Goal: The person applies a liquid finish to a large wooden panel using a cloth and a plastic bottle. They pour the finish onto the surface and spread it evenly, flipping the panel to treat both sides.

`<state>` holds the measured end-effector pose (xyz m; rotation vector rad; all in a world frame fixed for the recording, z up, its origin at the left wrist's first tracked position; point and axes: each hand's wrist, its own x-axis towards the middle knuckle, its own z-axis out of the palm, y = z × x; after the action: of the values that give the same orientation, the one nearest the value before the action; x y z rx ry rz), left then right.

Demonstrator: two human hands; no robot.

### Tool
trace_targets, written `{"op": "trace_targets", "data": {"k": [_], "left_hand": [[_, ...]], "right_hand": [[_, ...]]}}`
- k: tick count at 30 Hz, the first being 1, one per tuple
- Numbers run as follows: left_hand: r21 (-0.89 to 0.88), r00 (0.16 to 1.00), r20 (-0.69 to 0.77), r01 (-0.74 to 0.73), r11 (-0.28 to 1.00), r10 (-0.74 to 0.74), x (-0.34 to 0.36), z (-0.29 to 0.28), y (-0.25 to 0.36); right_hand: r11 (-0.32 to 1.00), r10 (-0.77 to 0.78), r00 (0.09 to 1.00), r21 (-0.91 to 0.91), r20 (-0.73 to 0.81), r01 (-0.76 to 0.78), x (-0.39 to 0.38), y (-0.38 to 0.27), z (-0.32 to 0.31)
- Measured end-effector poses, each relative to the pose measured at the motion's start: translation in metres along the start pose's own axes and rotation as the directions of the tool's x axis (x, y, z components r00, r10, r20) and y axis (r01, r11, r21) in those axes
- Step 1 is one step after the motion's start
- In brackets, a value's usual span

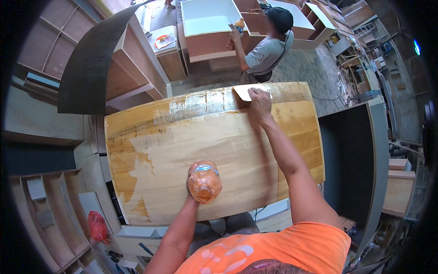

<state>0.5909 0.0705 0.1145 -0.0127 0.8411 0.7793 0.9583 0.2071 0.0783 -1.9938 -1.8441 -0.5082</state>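
Before me lies a wide wooden panel [219, 150], with a glossy amber coat along its far edge and left side and a paler middle. At the panel's far edge my right hand [261, 104] grips a flat, pale spreader [250, 92], its edge down on the wet strip. Nearer to me, my left hand [191, 179] is wrapped round a clear plastic bottle [206, 182] with orange-amber contents and a blue-white label band. The bottle is held over the panel's near half, one end toward me. Most of the left fingers are hidden behind it.
A person [273, 43] in a cap stands past the far edge, holding a similar bottle [237, 29]. A white-lined cabinet [212, 20] is beyond. A curved dark sheet [91, 68] rises at left; a dark-lined cabinet [351, 155] stands right. A red bag [97, 226] hangs lower left.
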Motion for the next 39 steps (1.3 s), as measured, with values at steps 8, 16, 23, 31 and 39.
{"op": "trace_targets", "data": {"k": [8, 16, 23, 31, 39], "left_hand": [[-0.105, 0.999, 0.037, 0.002, 0.995, 0.002, 0.000, -0.002, 0.004], [-0.390, 0.572, 0.812, 0.677, 0.624, -0.113, 0.017, -0.033, -0.011], [-0.725, 0.699, 0.683, 0.610, -0.320, -0.214, 0.074, -0.145, -0.033], [0.701, 0.647, 0.707, -0.588, -0.403, 0.287, 0.064, -0.093, -0.030], [0.347, 0.559, 0.821, -0.324, -0.880, 0.118, 0.012, -0.094, 0.038]], "right_hand": [[1.000, 0.019, 0.997, 0.007, 0.073, -0.019, 0.003, 0.000, 0.012], [0.994, 0.016, 0.939, -0.103, 0.343, 0.021, -0.020, 0.007, 0.000], [0.958, 0.161, 0.856, 0.131, 0.492, -0.255, -0.171, 0.021, -0.090], [0.959, 0.228, 0.663, -0.048, 0.713, -0.278, -0.380, -0.063, -0.259], [0.687, 0.382, 0.714, 0.337, 0.587, -0.644, -0.297, -0.117, -0.294]]}}
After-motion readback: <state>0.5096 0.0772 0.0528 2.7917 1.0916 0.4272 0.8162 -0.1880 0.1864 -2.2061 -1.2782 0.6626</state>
